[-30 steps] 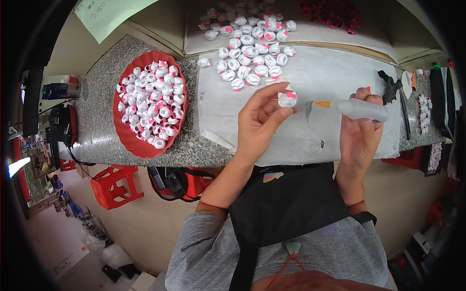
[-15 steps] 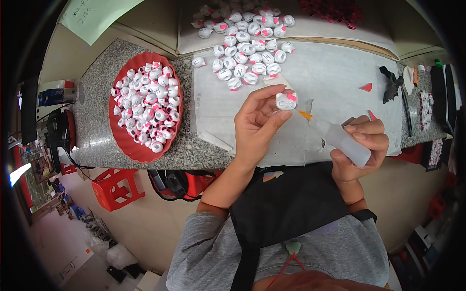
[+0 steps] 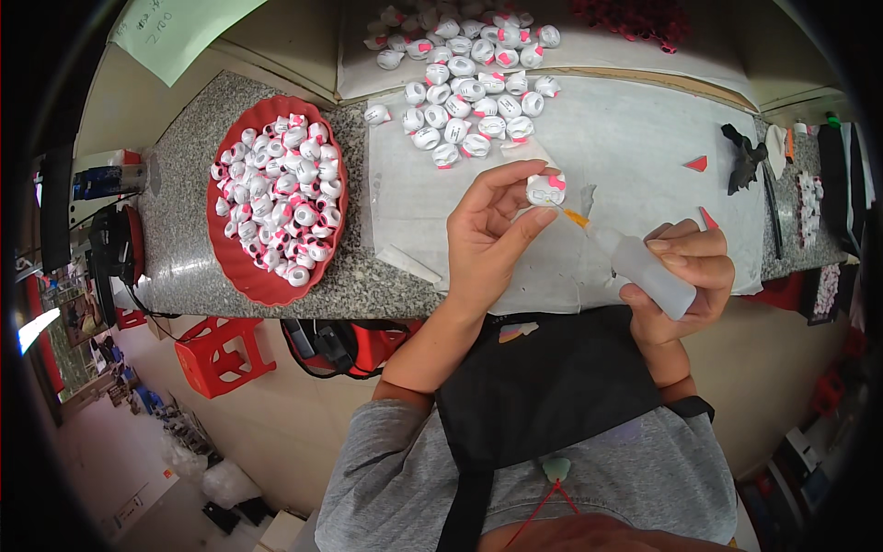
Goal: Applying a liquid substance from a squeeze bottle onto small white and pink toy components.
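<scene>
Between thumb and fingers, my left hand [image 3: 492, 221] pinches a small white cat-head figure [image 3: 546, 189] with a pink bow, its face turned toward me. My right hand [image 3: 690, 271] is wrapped round a translucent white squeeze bottle [image 3: 651, 276]. An orange dispensing tip [image 3: 576, 218] on the bottle points left, its fine needle at the lower edge of the figure. Whether the needle touches the surface is too small to tell. Beyond my hands, several like white heads [image 3: 474, 115] lie in a cluster on the white sheet [image 3: 644, 138].
At left stands a red scalloped tray [image 3: 221, 248] heaped with white heads. Small red pieces [image 3: 696, 164] and a crumpled black scrap [image 3: 743, 158] lie on the right. A folded white strip [image 3: 409, 264] rests near the front edge. Below the counter is a red stool [image 3: 221, 354].
The figure and my left hand appear very slightly farther right, as does much of the counter scene. Both grips are unchanged, and the needle stays at the figure.
</scene>
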`<action>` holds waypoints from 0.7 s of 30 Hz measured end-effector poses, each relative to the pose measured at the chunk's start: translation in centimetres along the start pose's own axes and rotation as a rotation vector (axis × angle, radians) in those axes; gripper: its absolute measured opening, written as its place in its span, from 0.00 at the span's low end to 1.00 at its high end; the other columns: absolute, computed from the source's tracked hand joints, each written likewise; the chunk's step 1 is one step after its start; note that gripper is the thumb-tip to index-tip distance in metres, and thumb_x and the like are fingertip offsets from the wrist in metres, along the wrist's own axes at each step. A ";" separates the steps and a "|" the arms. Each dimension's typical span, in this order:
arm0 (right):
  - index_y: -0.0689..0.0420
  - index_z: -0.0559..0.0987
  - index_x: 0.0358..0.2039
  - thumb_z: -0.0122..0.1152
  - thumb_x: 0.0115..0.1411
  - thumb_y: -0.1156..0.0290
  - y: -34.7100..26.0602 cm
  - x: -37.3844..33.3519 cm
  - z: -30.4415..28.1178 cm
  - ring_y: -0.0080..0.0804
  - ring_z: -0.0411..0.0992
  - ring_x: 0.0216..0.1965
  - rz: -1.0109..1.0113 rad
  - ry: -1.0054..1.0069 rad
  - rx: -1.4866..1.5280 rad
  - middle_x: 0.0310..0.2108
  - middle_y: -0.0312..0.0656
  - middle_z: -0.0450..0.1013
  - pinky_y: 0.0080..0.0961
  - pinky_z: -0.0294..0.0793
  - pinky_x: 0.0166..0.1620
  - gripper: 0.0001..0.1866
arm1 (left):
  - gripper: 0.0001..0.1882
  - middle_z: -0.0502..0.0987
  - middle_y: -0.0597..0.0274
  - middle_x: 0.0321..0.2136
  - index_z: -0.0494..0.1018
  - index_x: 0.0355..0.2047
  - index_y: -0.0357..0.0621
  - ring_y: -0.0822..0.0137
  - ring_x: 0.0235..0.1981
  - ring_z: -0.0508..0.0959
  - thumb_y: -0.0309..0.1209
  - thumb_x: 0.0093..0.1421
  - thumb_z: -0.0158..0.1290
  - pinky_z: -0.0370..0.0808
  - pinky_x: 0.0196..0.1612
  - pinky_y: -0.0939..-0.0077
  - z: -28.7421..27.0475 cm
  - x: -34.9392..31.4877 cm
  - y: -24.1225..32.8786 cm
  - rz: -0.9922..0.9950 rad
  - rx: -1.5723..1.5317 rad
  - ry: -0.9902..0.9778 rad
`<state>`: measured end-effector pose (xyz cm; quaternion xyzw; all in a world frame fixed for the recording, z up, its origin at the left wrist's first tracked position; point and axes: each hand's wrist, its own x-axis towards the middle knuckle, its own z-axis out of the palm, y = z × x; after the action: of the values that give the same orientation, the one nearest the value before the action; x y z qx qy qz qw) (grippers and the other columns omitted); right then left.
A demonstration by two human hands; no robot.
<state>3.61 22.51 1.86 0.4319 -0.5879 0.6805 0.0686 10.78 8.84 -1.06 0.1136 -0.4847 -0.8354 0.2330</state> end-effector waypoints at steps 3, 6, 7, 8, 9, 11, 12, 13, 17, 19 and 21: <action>0.57 0.66 0.29 0.66 0.30 0.79 0.0 0.0 0.0 0.25 0.63 0.22 -0.002 0.003 0.000 0.27 0.41 0.63 0.17 0.64 0.24 0.23 | 0.19 0.67 0.58 0.35 0.61 0.40 0.33 0.73 0.36 0.68 0.15 0.45 0.48 0.66 0.38 0.84 0.0 0.0 0.0 -0.007 0.008 0.001; 0.57 0.66 0.29 0.66 0.30 0.79 -0.1 -0.1 -0.1 0.25 0.63 0.22 -0.001 -0.001 0.003 0.27 0.41 0.63 0.18 0.64 0.25 0.24 | 0.19 0.67 0.58 0.35 0.61 0.40 0.33 0.73 0.36 0.68 0.15 0.45 0.48 0.66 0.38 0.84 0.0 0.0 0.0 -0.001 0.004 0.002; 0.57 0.66 0.29 0.66 0.30 0.79 -0.1 0.0 -0.1 0.25 0.63 0.22 -0.001 -0.001 0.003 0.27 0.41 0.63 0.18 0.64 0.25 0.24 | 0.19 0.67 0.58 0.35 0.61 0.40 0.33 0.73 0.36 0.68 0.15 0.45 0.48 0.66 0.38 0.84 0.0 0.0 0.0 0.000 0.004 0.002; 0.56 0.65 0.29 0.66 0.30 0.79 -0.1 0.0 -0.1 0.25 0.63 0.22 -0.008 0.007 -0.005 0.27 0.41 0.63 0.18 0.64 0.25 0.24 | 0.19 0.67 0.58 0.35 0.60 0.40 0.33 0.73 0.36 0.68 0.15 0.45 0.48 0.66 0.38 0.84 0.0 0.0 0.0 -0.004 -0.005 0.000; 0.56 0.65 0.30 0.66 0.30 0.80 -0.1 0.0 -0.1 0.25 0.63 0.22 -0.014 0.015 -0.013 0.27 0.41 0.63 0.18 0.64 0.25 0.24 | 0.19 0.67 0.58 0.35 0.60 0.40 0.33 0.73 0.36 0.68 0.15 0.45 0.47 0.66 0.38 0.84 0.0 0.0 0.1 -0.008 -0.013 -0.003; 0.56 0.65 0.30 0.66 0.30 0.80 0.0 0.0 -0.1 0.25 0.63 0.22 -0.021 0.017 -0.021 0.27 0.41 0.63 0.19 0.64 0.25 0.24 | 0.19 0.67 0.58 0.35 0.61 0.40 0.33 0.73 0.36 0.68 0.15 0.45 0.47 0.66 0.37 0.85 0.1 0.0 0.1 -0.007 -0.016 -0.001; 0.56 0.65 0.30 0.66 0.30 0.80 0.0 0.0 -0.1 0.25 0.63 0.22 -0.028 0.019 -0.028 0.28 0.41 0.63 0.19 0.64 0.25 0.24 | 0.19 0.68 0.58 0.35 0.61 0.40 0.33 0.73 0.36 0.68 0.15 0.45 0.47 0.66 0.37 0.85 0.1 0.0 0.1 -0.007 -0.019 0.002; 0.56 0.65 0.30 0.66 0.30 0.80 0.0 0.0 -0.1 0.25 0.63 0.22 -0.028 0.019 -0.029 0.28 0.41 0.63 0.19 0.64 0.25 0.24 | 0.19 0.68 0.58 0.35 0.61 0.40 0.33 0.73 0.36 0.68 0.15 0.45 0.47 0.66 0.37 0.85 0.1 0.0 0.2 -0.007 -0.019 0.001; 0.56 0.65 0.30 0.66 0.30 0.80 0.0 0.0 -0.2 0.26 0.63 0.22 -0.039 0.015 -0.028 0.28 0.41 0.63 0.19 0.64 0.25 0.25 | 0.19 0.68 0.58 0.35 0.61 0.40 0.33 0.73 0.37 0.68 0.15 0.46 0.47 0.66 0.37 0.85 0.2 0.0 0.3 -0.012 0.004 -0.022; 0.56 0.65 0.30 0.66 0.30 0.80 0.0 0.0 -0.2 0.26 0.63 0.22 -0.045 0.011 -0.027 0.28 0.41 0.63 0.18 0.64 0.25 0.25 | 0.19 0.68 0.57 0.35 0.61 0.40 0.33 0.73 0.37 0.68 0.15 0.46 0.47 0.66 0.37 0.85 0.2 0.0 0.3 -0.011 0.014 -0.027; 0.57 0.65 0.30 0.66 0.29 0.81 0.1 0.0 -0.1 0.26 0.63 0.22 -0.045 0.009 -0.019 0.27 0.41 0.63 0.18 0.64 0.24 0.25 | 0.18 0.68 0.57 0.35 0.61 0.40 0.33 0.74 0.36 0.68 0.16 0.46 0.48 0.66 0.37 0.85 0.1 0.0 0.3 -0.021 0.009 -0.025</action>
<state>3.51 22.59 1.79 0.4411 -0.5841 0.6753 0.0906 10.83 8.85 -0.74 0.1093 -0.4903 -0.8368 0.2177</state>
